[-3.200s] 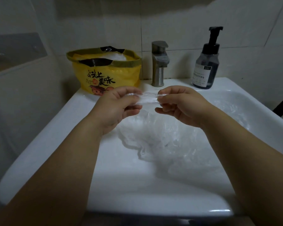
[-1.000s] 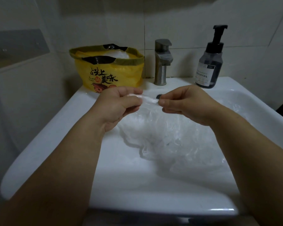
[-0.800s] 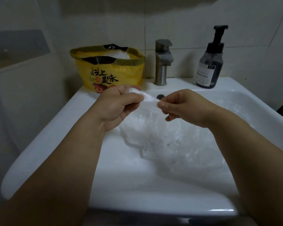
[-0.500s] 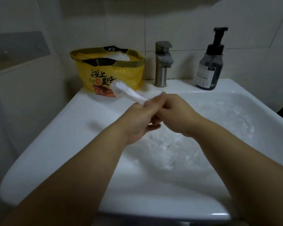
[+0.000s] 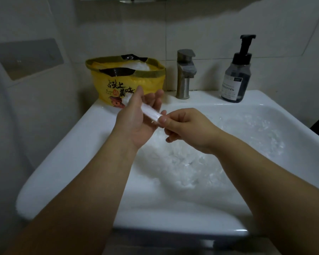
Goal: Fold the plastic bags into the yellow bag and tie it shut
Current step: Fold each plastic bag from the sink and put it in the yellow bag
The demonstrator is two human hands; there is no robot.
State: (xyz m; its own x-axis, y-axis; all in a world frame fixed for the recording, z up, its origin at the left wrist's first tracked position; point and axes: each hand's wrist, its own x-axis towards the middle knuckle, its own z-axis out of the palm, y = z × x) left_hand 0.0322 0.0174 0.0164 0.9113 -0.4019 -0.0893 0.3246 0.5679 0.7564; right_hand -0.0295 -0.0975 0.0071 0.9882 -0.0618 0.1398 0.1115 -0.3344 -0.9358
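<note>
Head view, and the twisted bag (image 5: pixel 150 112) is gathered into a narrow, glossy white strip. Its long axis runs from front right toward back left, pointing straight at the yellow bag (image 5: pixel 129 83). The right hand (image 5: pixel 190 129) pinches the near end between thumb and forefinger. The left hand (image 5: pixel 134 120) is spread, fingers straight, with the strip lying across its palm. The yellow bag stands at the back left corner of the sink (image 5: pixel 63 155), mouth wide open, white film showing inside. It sits just beyond the left hand, the nearer one by my reckoning. More crumpled clear bags (image 5: pixel 201 162) lie in the basin under both wrists
</note>
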